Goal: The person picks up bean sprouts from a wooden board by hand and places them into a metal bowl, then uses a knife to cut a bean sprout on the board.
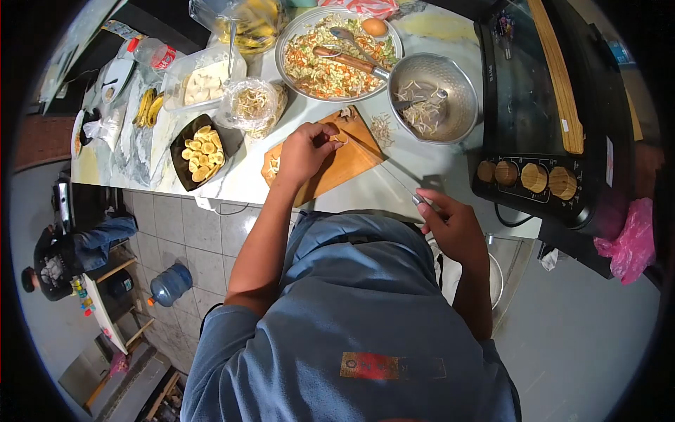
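My left hand is over a wooden cutting board, thumb and fingertips pinched on a small pale piece of food whose kind I cannot make out. My right hand, near the counter's front edge, is closed around the metal handle of a knife. Its thin blade points up and left toward the board. Some pale cut pieces lie at the board's left end, partly behind my left wrist. Brownish scraps sit at its far corner, and a little heap of bean sprouts lies beside it.
Behind the board stand a tray of shredded vegetables with an egg and a metal pot holding sprouts. To the left are a bag of sprouts, a dark bowl of banana slices and a plastic tub. An oven stands right.
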A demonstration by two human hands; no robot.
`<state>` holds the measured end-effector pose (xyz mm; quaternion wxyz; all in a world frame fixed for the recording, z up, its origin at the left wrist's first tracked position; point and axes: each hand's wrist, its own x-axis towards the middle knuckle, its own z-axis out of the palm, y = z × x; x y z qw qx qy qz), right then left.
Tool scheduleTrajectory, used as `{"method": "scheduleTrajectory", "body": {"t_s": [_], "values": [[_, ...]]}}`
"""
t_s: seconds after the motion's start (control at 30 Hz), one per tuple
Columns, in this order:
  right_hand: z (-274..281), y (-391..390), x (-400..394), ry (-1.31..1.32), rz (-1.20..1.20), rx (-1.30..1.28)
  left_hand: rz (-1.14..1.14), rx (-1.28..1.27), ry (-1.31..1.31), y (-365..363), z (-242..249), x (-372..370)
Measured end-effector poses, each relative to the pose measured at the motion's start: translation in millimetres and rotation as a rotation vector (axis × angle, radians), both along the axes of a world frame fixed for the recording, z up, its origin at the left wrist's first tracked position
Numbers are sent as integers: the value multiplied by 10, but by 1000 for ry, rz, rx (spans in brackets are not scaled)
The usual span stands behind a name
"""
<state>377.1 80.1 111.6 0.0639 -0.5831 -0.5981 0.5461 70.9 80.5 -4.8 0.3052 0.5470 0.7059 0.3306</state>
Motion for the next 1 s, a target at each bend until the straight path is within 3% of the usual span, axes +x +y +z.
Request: {"method": "scheduleTrajectory", "body": {"t_s": [1.0], "values": [[10, -40, 37, -36, 16, -20, 27, -30, 48, 31, -36, 33]]}}
